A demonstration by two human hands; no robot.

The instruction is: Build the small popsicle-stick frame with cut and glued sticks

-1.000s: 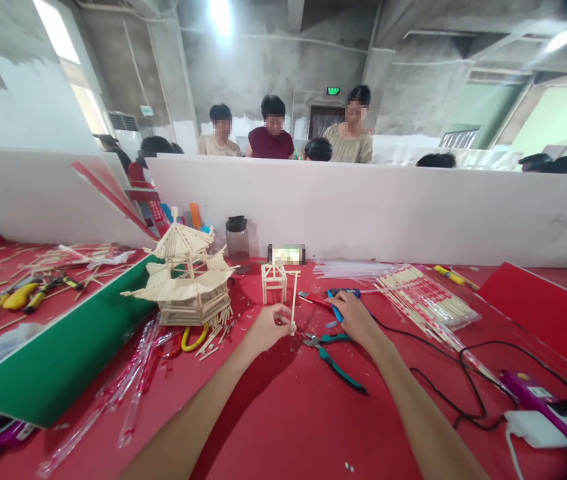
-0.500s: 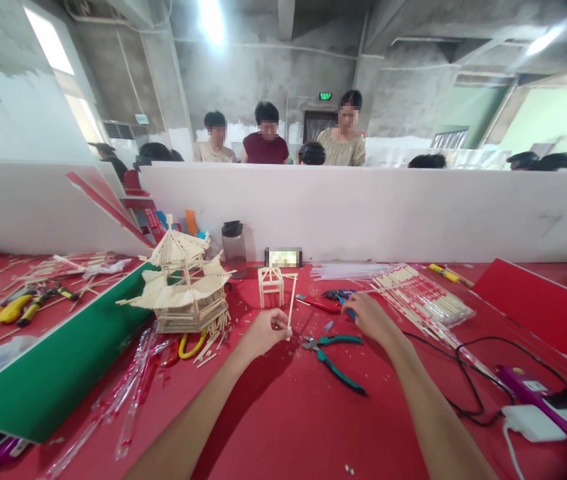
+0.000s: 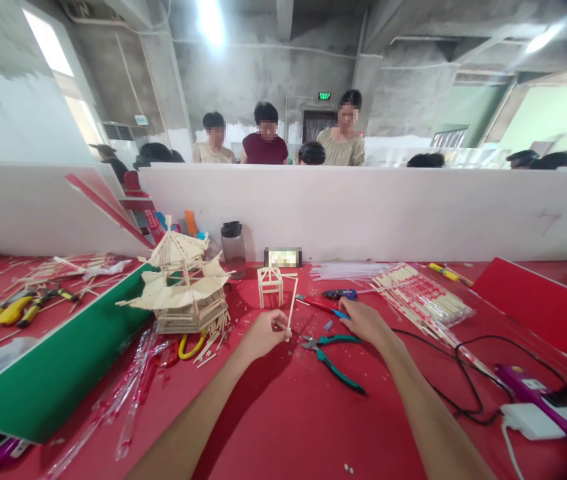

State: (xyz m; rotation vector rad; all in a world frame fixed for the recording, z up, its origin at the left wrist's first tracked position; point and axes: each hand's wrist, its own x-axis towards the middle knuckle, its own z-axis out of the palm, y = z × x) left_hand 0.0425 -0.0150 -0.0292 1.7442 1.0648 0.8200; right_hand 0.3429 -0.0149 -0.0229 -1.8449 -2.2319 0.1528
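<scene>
My left hand [image 3: 262, 333] is closed in a pinch on a thin wooden stick [image 3: 291, 301], held nearly upright above the red table [image 3: 283, 427]. My right hand [image 3: 366, 320] lies to its right, fingers curled round a small blue tool [image 3: 342, 313] whose tip pokes out toward the stick. Green-handled pliers [image 3: 336, 363] lie on the table between and below the hands. Just behind the stick stands a small wooden frame [image 3: 270, 285]. A wooden pagoda model [image 3: 183, 283] stands left of my left hand.
A green board [image 3: 58, 360] and plastic wrappers lie at the left. Packs of chopsticks [image 3: 426, 299], a black cable and a purple glue gun [image 3: 533, 389] lie at the right. A jar [image 3: 233, 241] stands by the white partition [image 3: 388, 213]. Several people stand behind it.
My right hand has drawn back from the far tools toward me, carrying the small blue tool. My left hand has kept the stick upright, almost still.
</scene>
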